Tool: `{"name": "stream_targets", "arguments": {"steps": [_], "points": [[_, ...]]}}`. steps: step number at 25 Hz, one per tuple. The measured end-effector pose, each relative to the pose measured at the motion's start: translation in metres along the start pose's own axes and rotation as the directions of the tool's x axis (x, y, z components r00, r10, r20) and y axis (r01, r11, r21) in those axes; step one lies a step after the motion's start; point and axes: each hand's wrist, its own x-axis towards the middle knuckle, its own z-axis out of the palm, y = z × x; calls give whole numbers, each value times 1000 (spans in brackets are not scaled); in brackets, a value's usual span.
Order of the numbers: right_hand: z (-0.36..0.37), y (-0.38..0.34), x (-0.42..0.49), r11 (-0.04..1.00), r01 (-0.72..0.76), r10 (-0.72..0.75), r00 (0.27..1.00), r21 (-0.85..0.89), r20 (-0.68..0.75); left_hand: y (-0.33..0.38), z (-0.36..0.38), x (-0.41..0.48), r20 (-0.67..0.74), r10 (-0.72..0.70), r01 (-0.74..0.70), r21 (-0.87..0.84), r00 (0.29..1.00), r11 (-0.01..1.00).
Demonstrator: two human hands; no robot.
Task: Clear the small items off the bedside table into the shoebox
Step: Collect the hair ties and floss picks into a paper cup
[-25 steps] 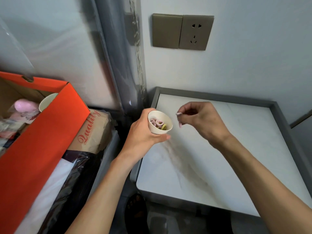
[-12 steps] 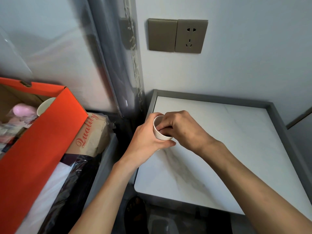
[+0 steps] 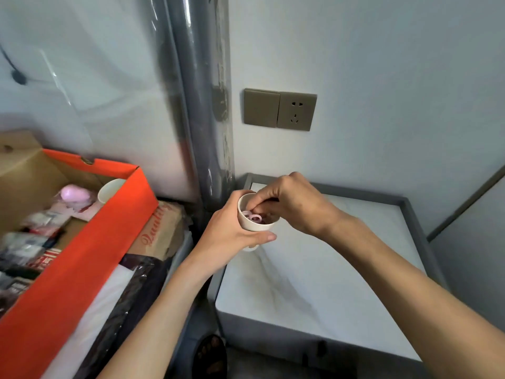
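At the left edge of the bench (image 3: 328, 283), toward its back corner, your left grip (image 3: 229, 231) is wrapped round a small white cup (image 3: 257, 227). The thumb lies across the cup's front, and you hold it upright, clear of the surface. Your right grip (image 3: 296, 206) reaches over the rim from the other side, its fingertips curled down inside the cup. Whether they pinch anything in there is hidden, so I cannot tell. Pink rings (image 3: 252, 216) lie in the bottom of the cup.

To your left, well apart from the cup, the orange shoebox (image 3: 82, 242) stands open. It already holds a second cup (image 3: 109, 189), a pink thing (image 3: 73, 194) and some packets (image 3: 41, 222). This cup is the only small thing I see at the bench, though your arms hide part of the top, so I judge the clearing nearly done. What is left for you is to lift your right fingers out, carry the cup across level so the rings do not spill, and set it in the shoebox.
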Motion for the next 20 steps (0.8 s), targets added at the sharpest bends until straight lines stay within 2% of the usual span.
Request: {"name": "stream_targets", "arguments": {"steps": [5, 8, 10, 12, 14, 16, 20], "points": [[-19, -49, -3, 994, 101, -97, 990, -35, 98, 38, -29, -31, -45, 30, -29, 15, 999, 999], [-24, -83, -1, 995, 94, -94, 996, 19, 9, 58, -51, -53, -90, 43, -42, 13, 995, 999], [-27, -100, 5, 995, 66, -57, 990, 68, -126, 67, -66, -66, -118, 59, -55, 32, 991, 998], [-27, -114, 11, 1000, -15, 20, 981, 26, -193, 73, -83, -78, -156, 73, -72, 10, 985, 997], [-21, -125, 18, 993, -122, 122, 988, 2, -95, 74, -101, -89, -198, 80, -90, -41, 977, 995], [-7, -141, 27, 985, -160, 159, 987, 65, 18, 75, -120, -98, -223, 81, -100, -75, 971, 992], [16, -171, 59, 984, -161, 166, 983, 77, -74, 80, -163, -106, -286, -16, 2, -51, 958, 999]]}}
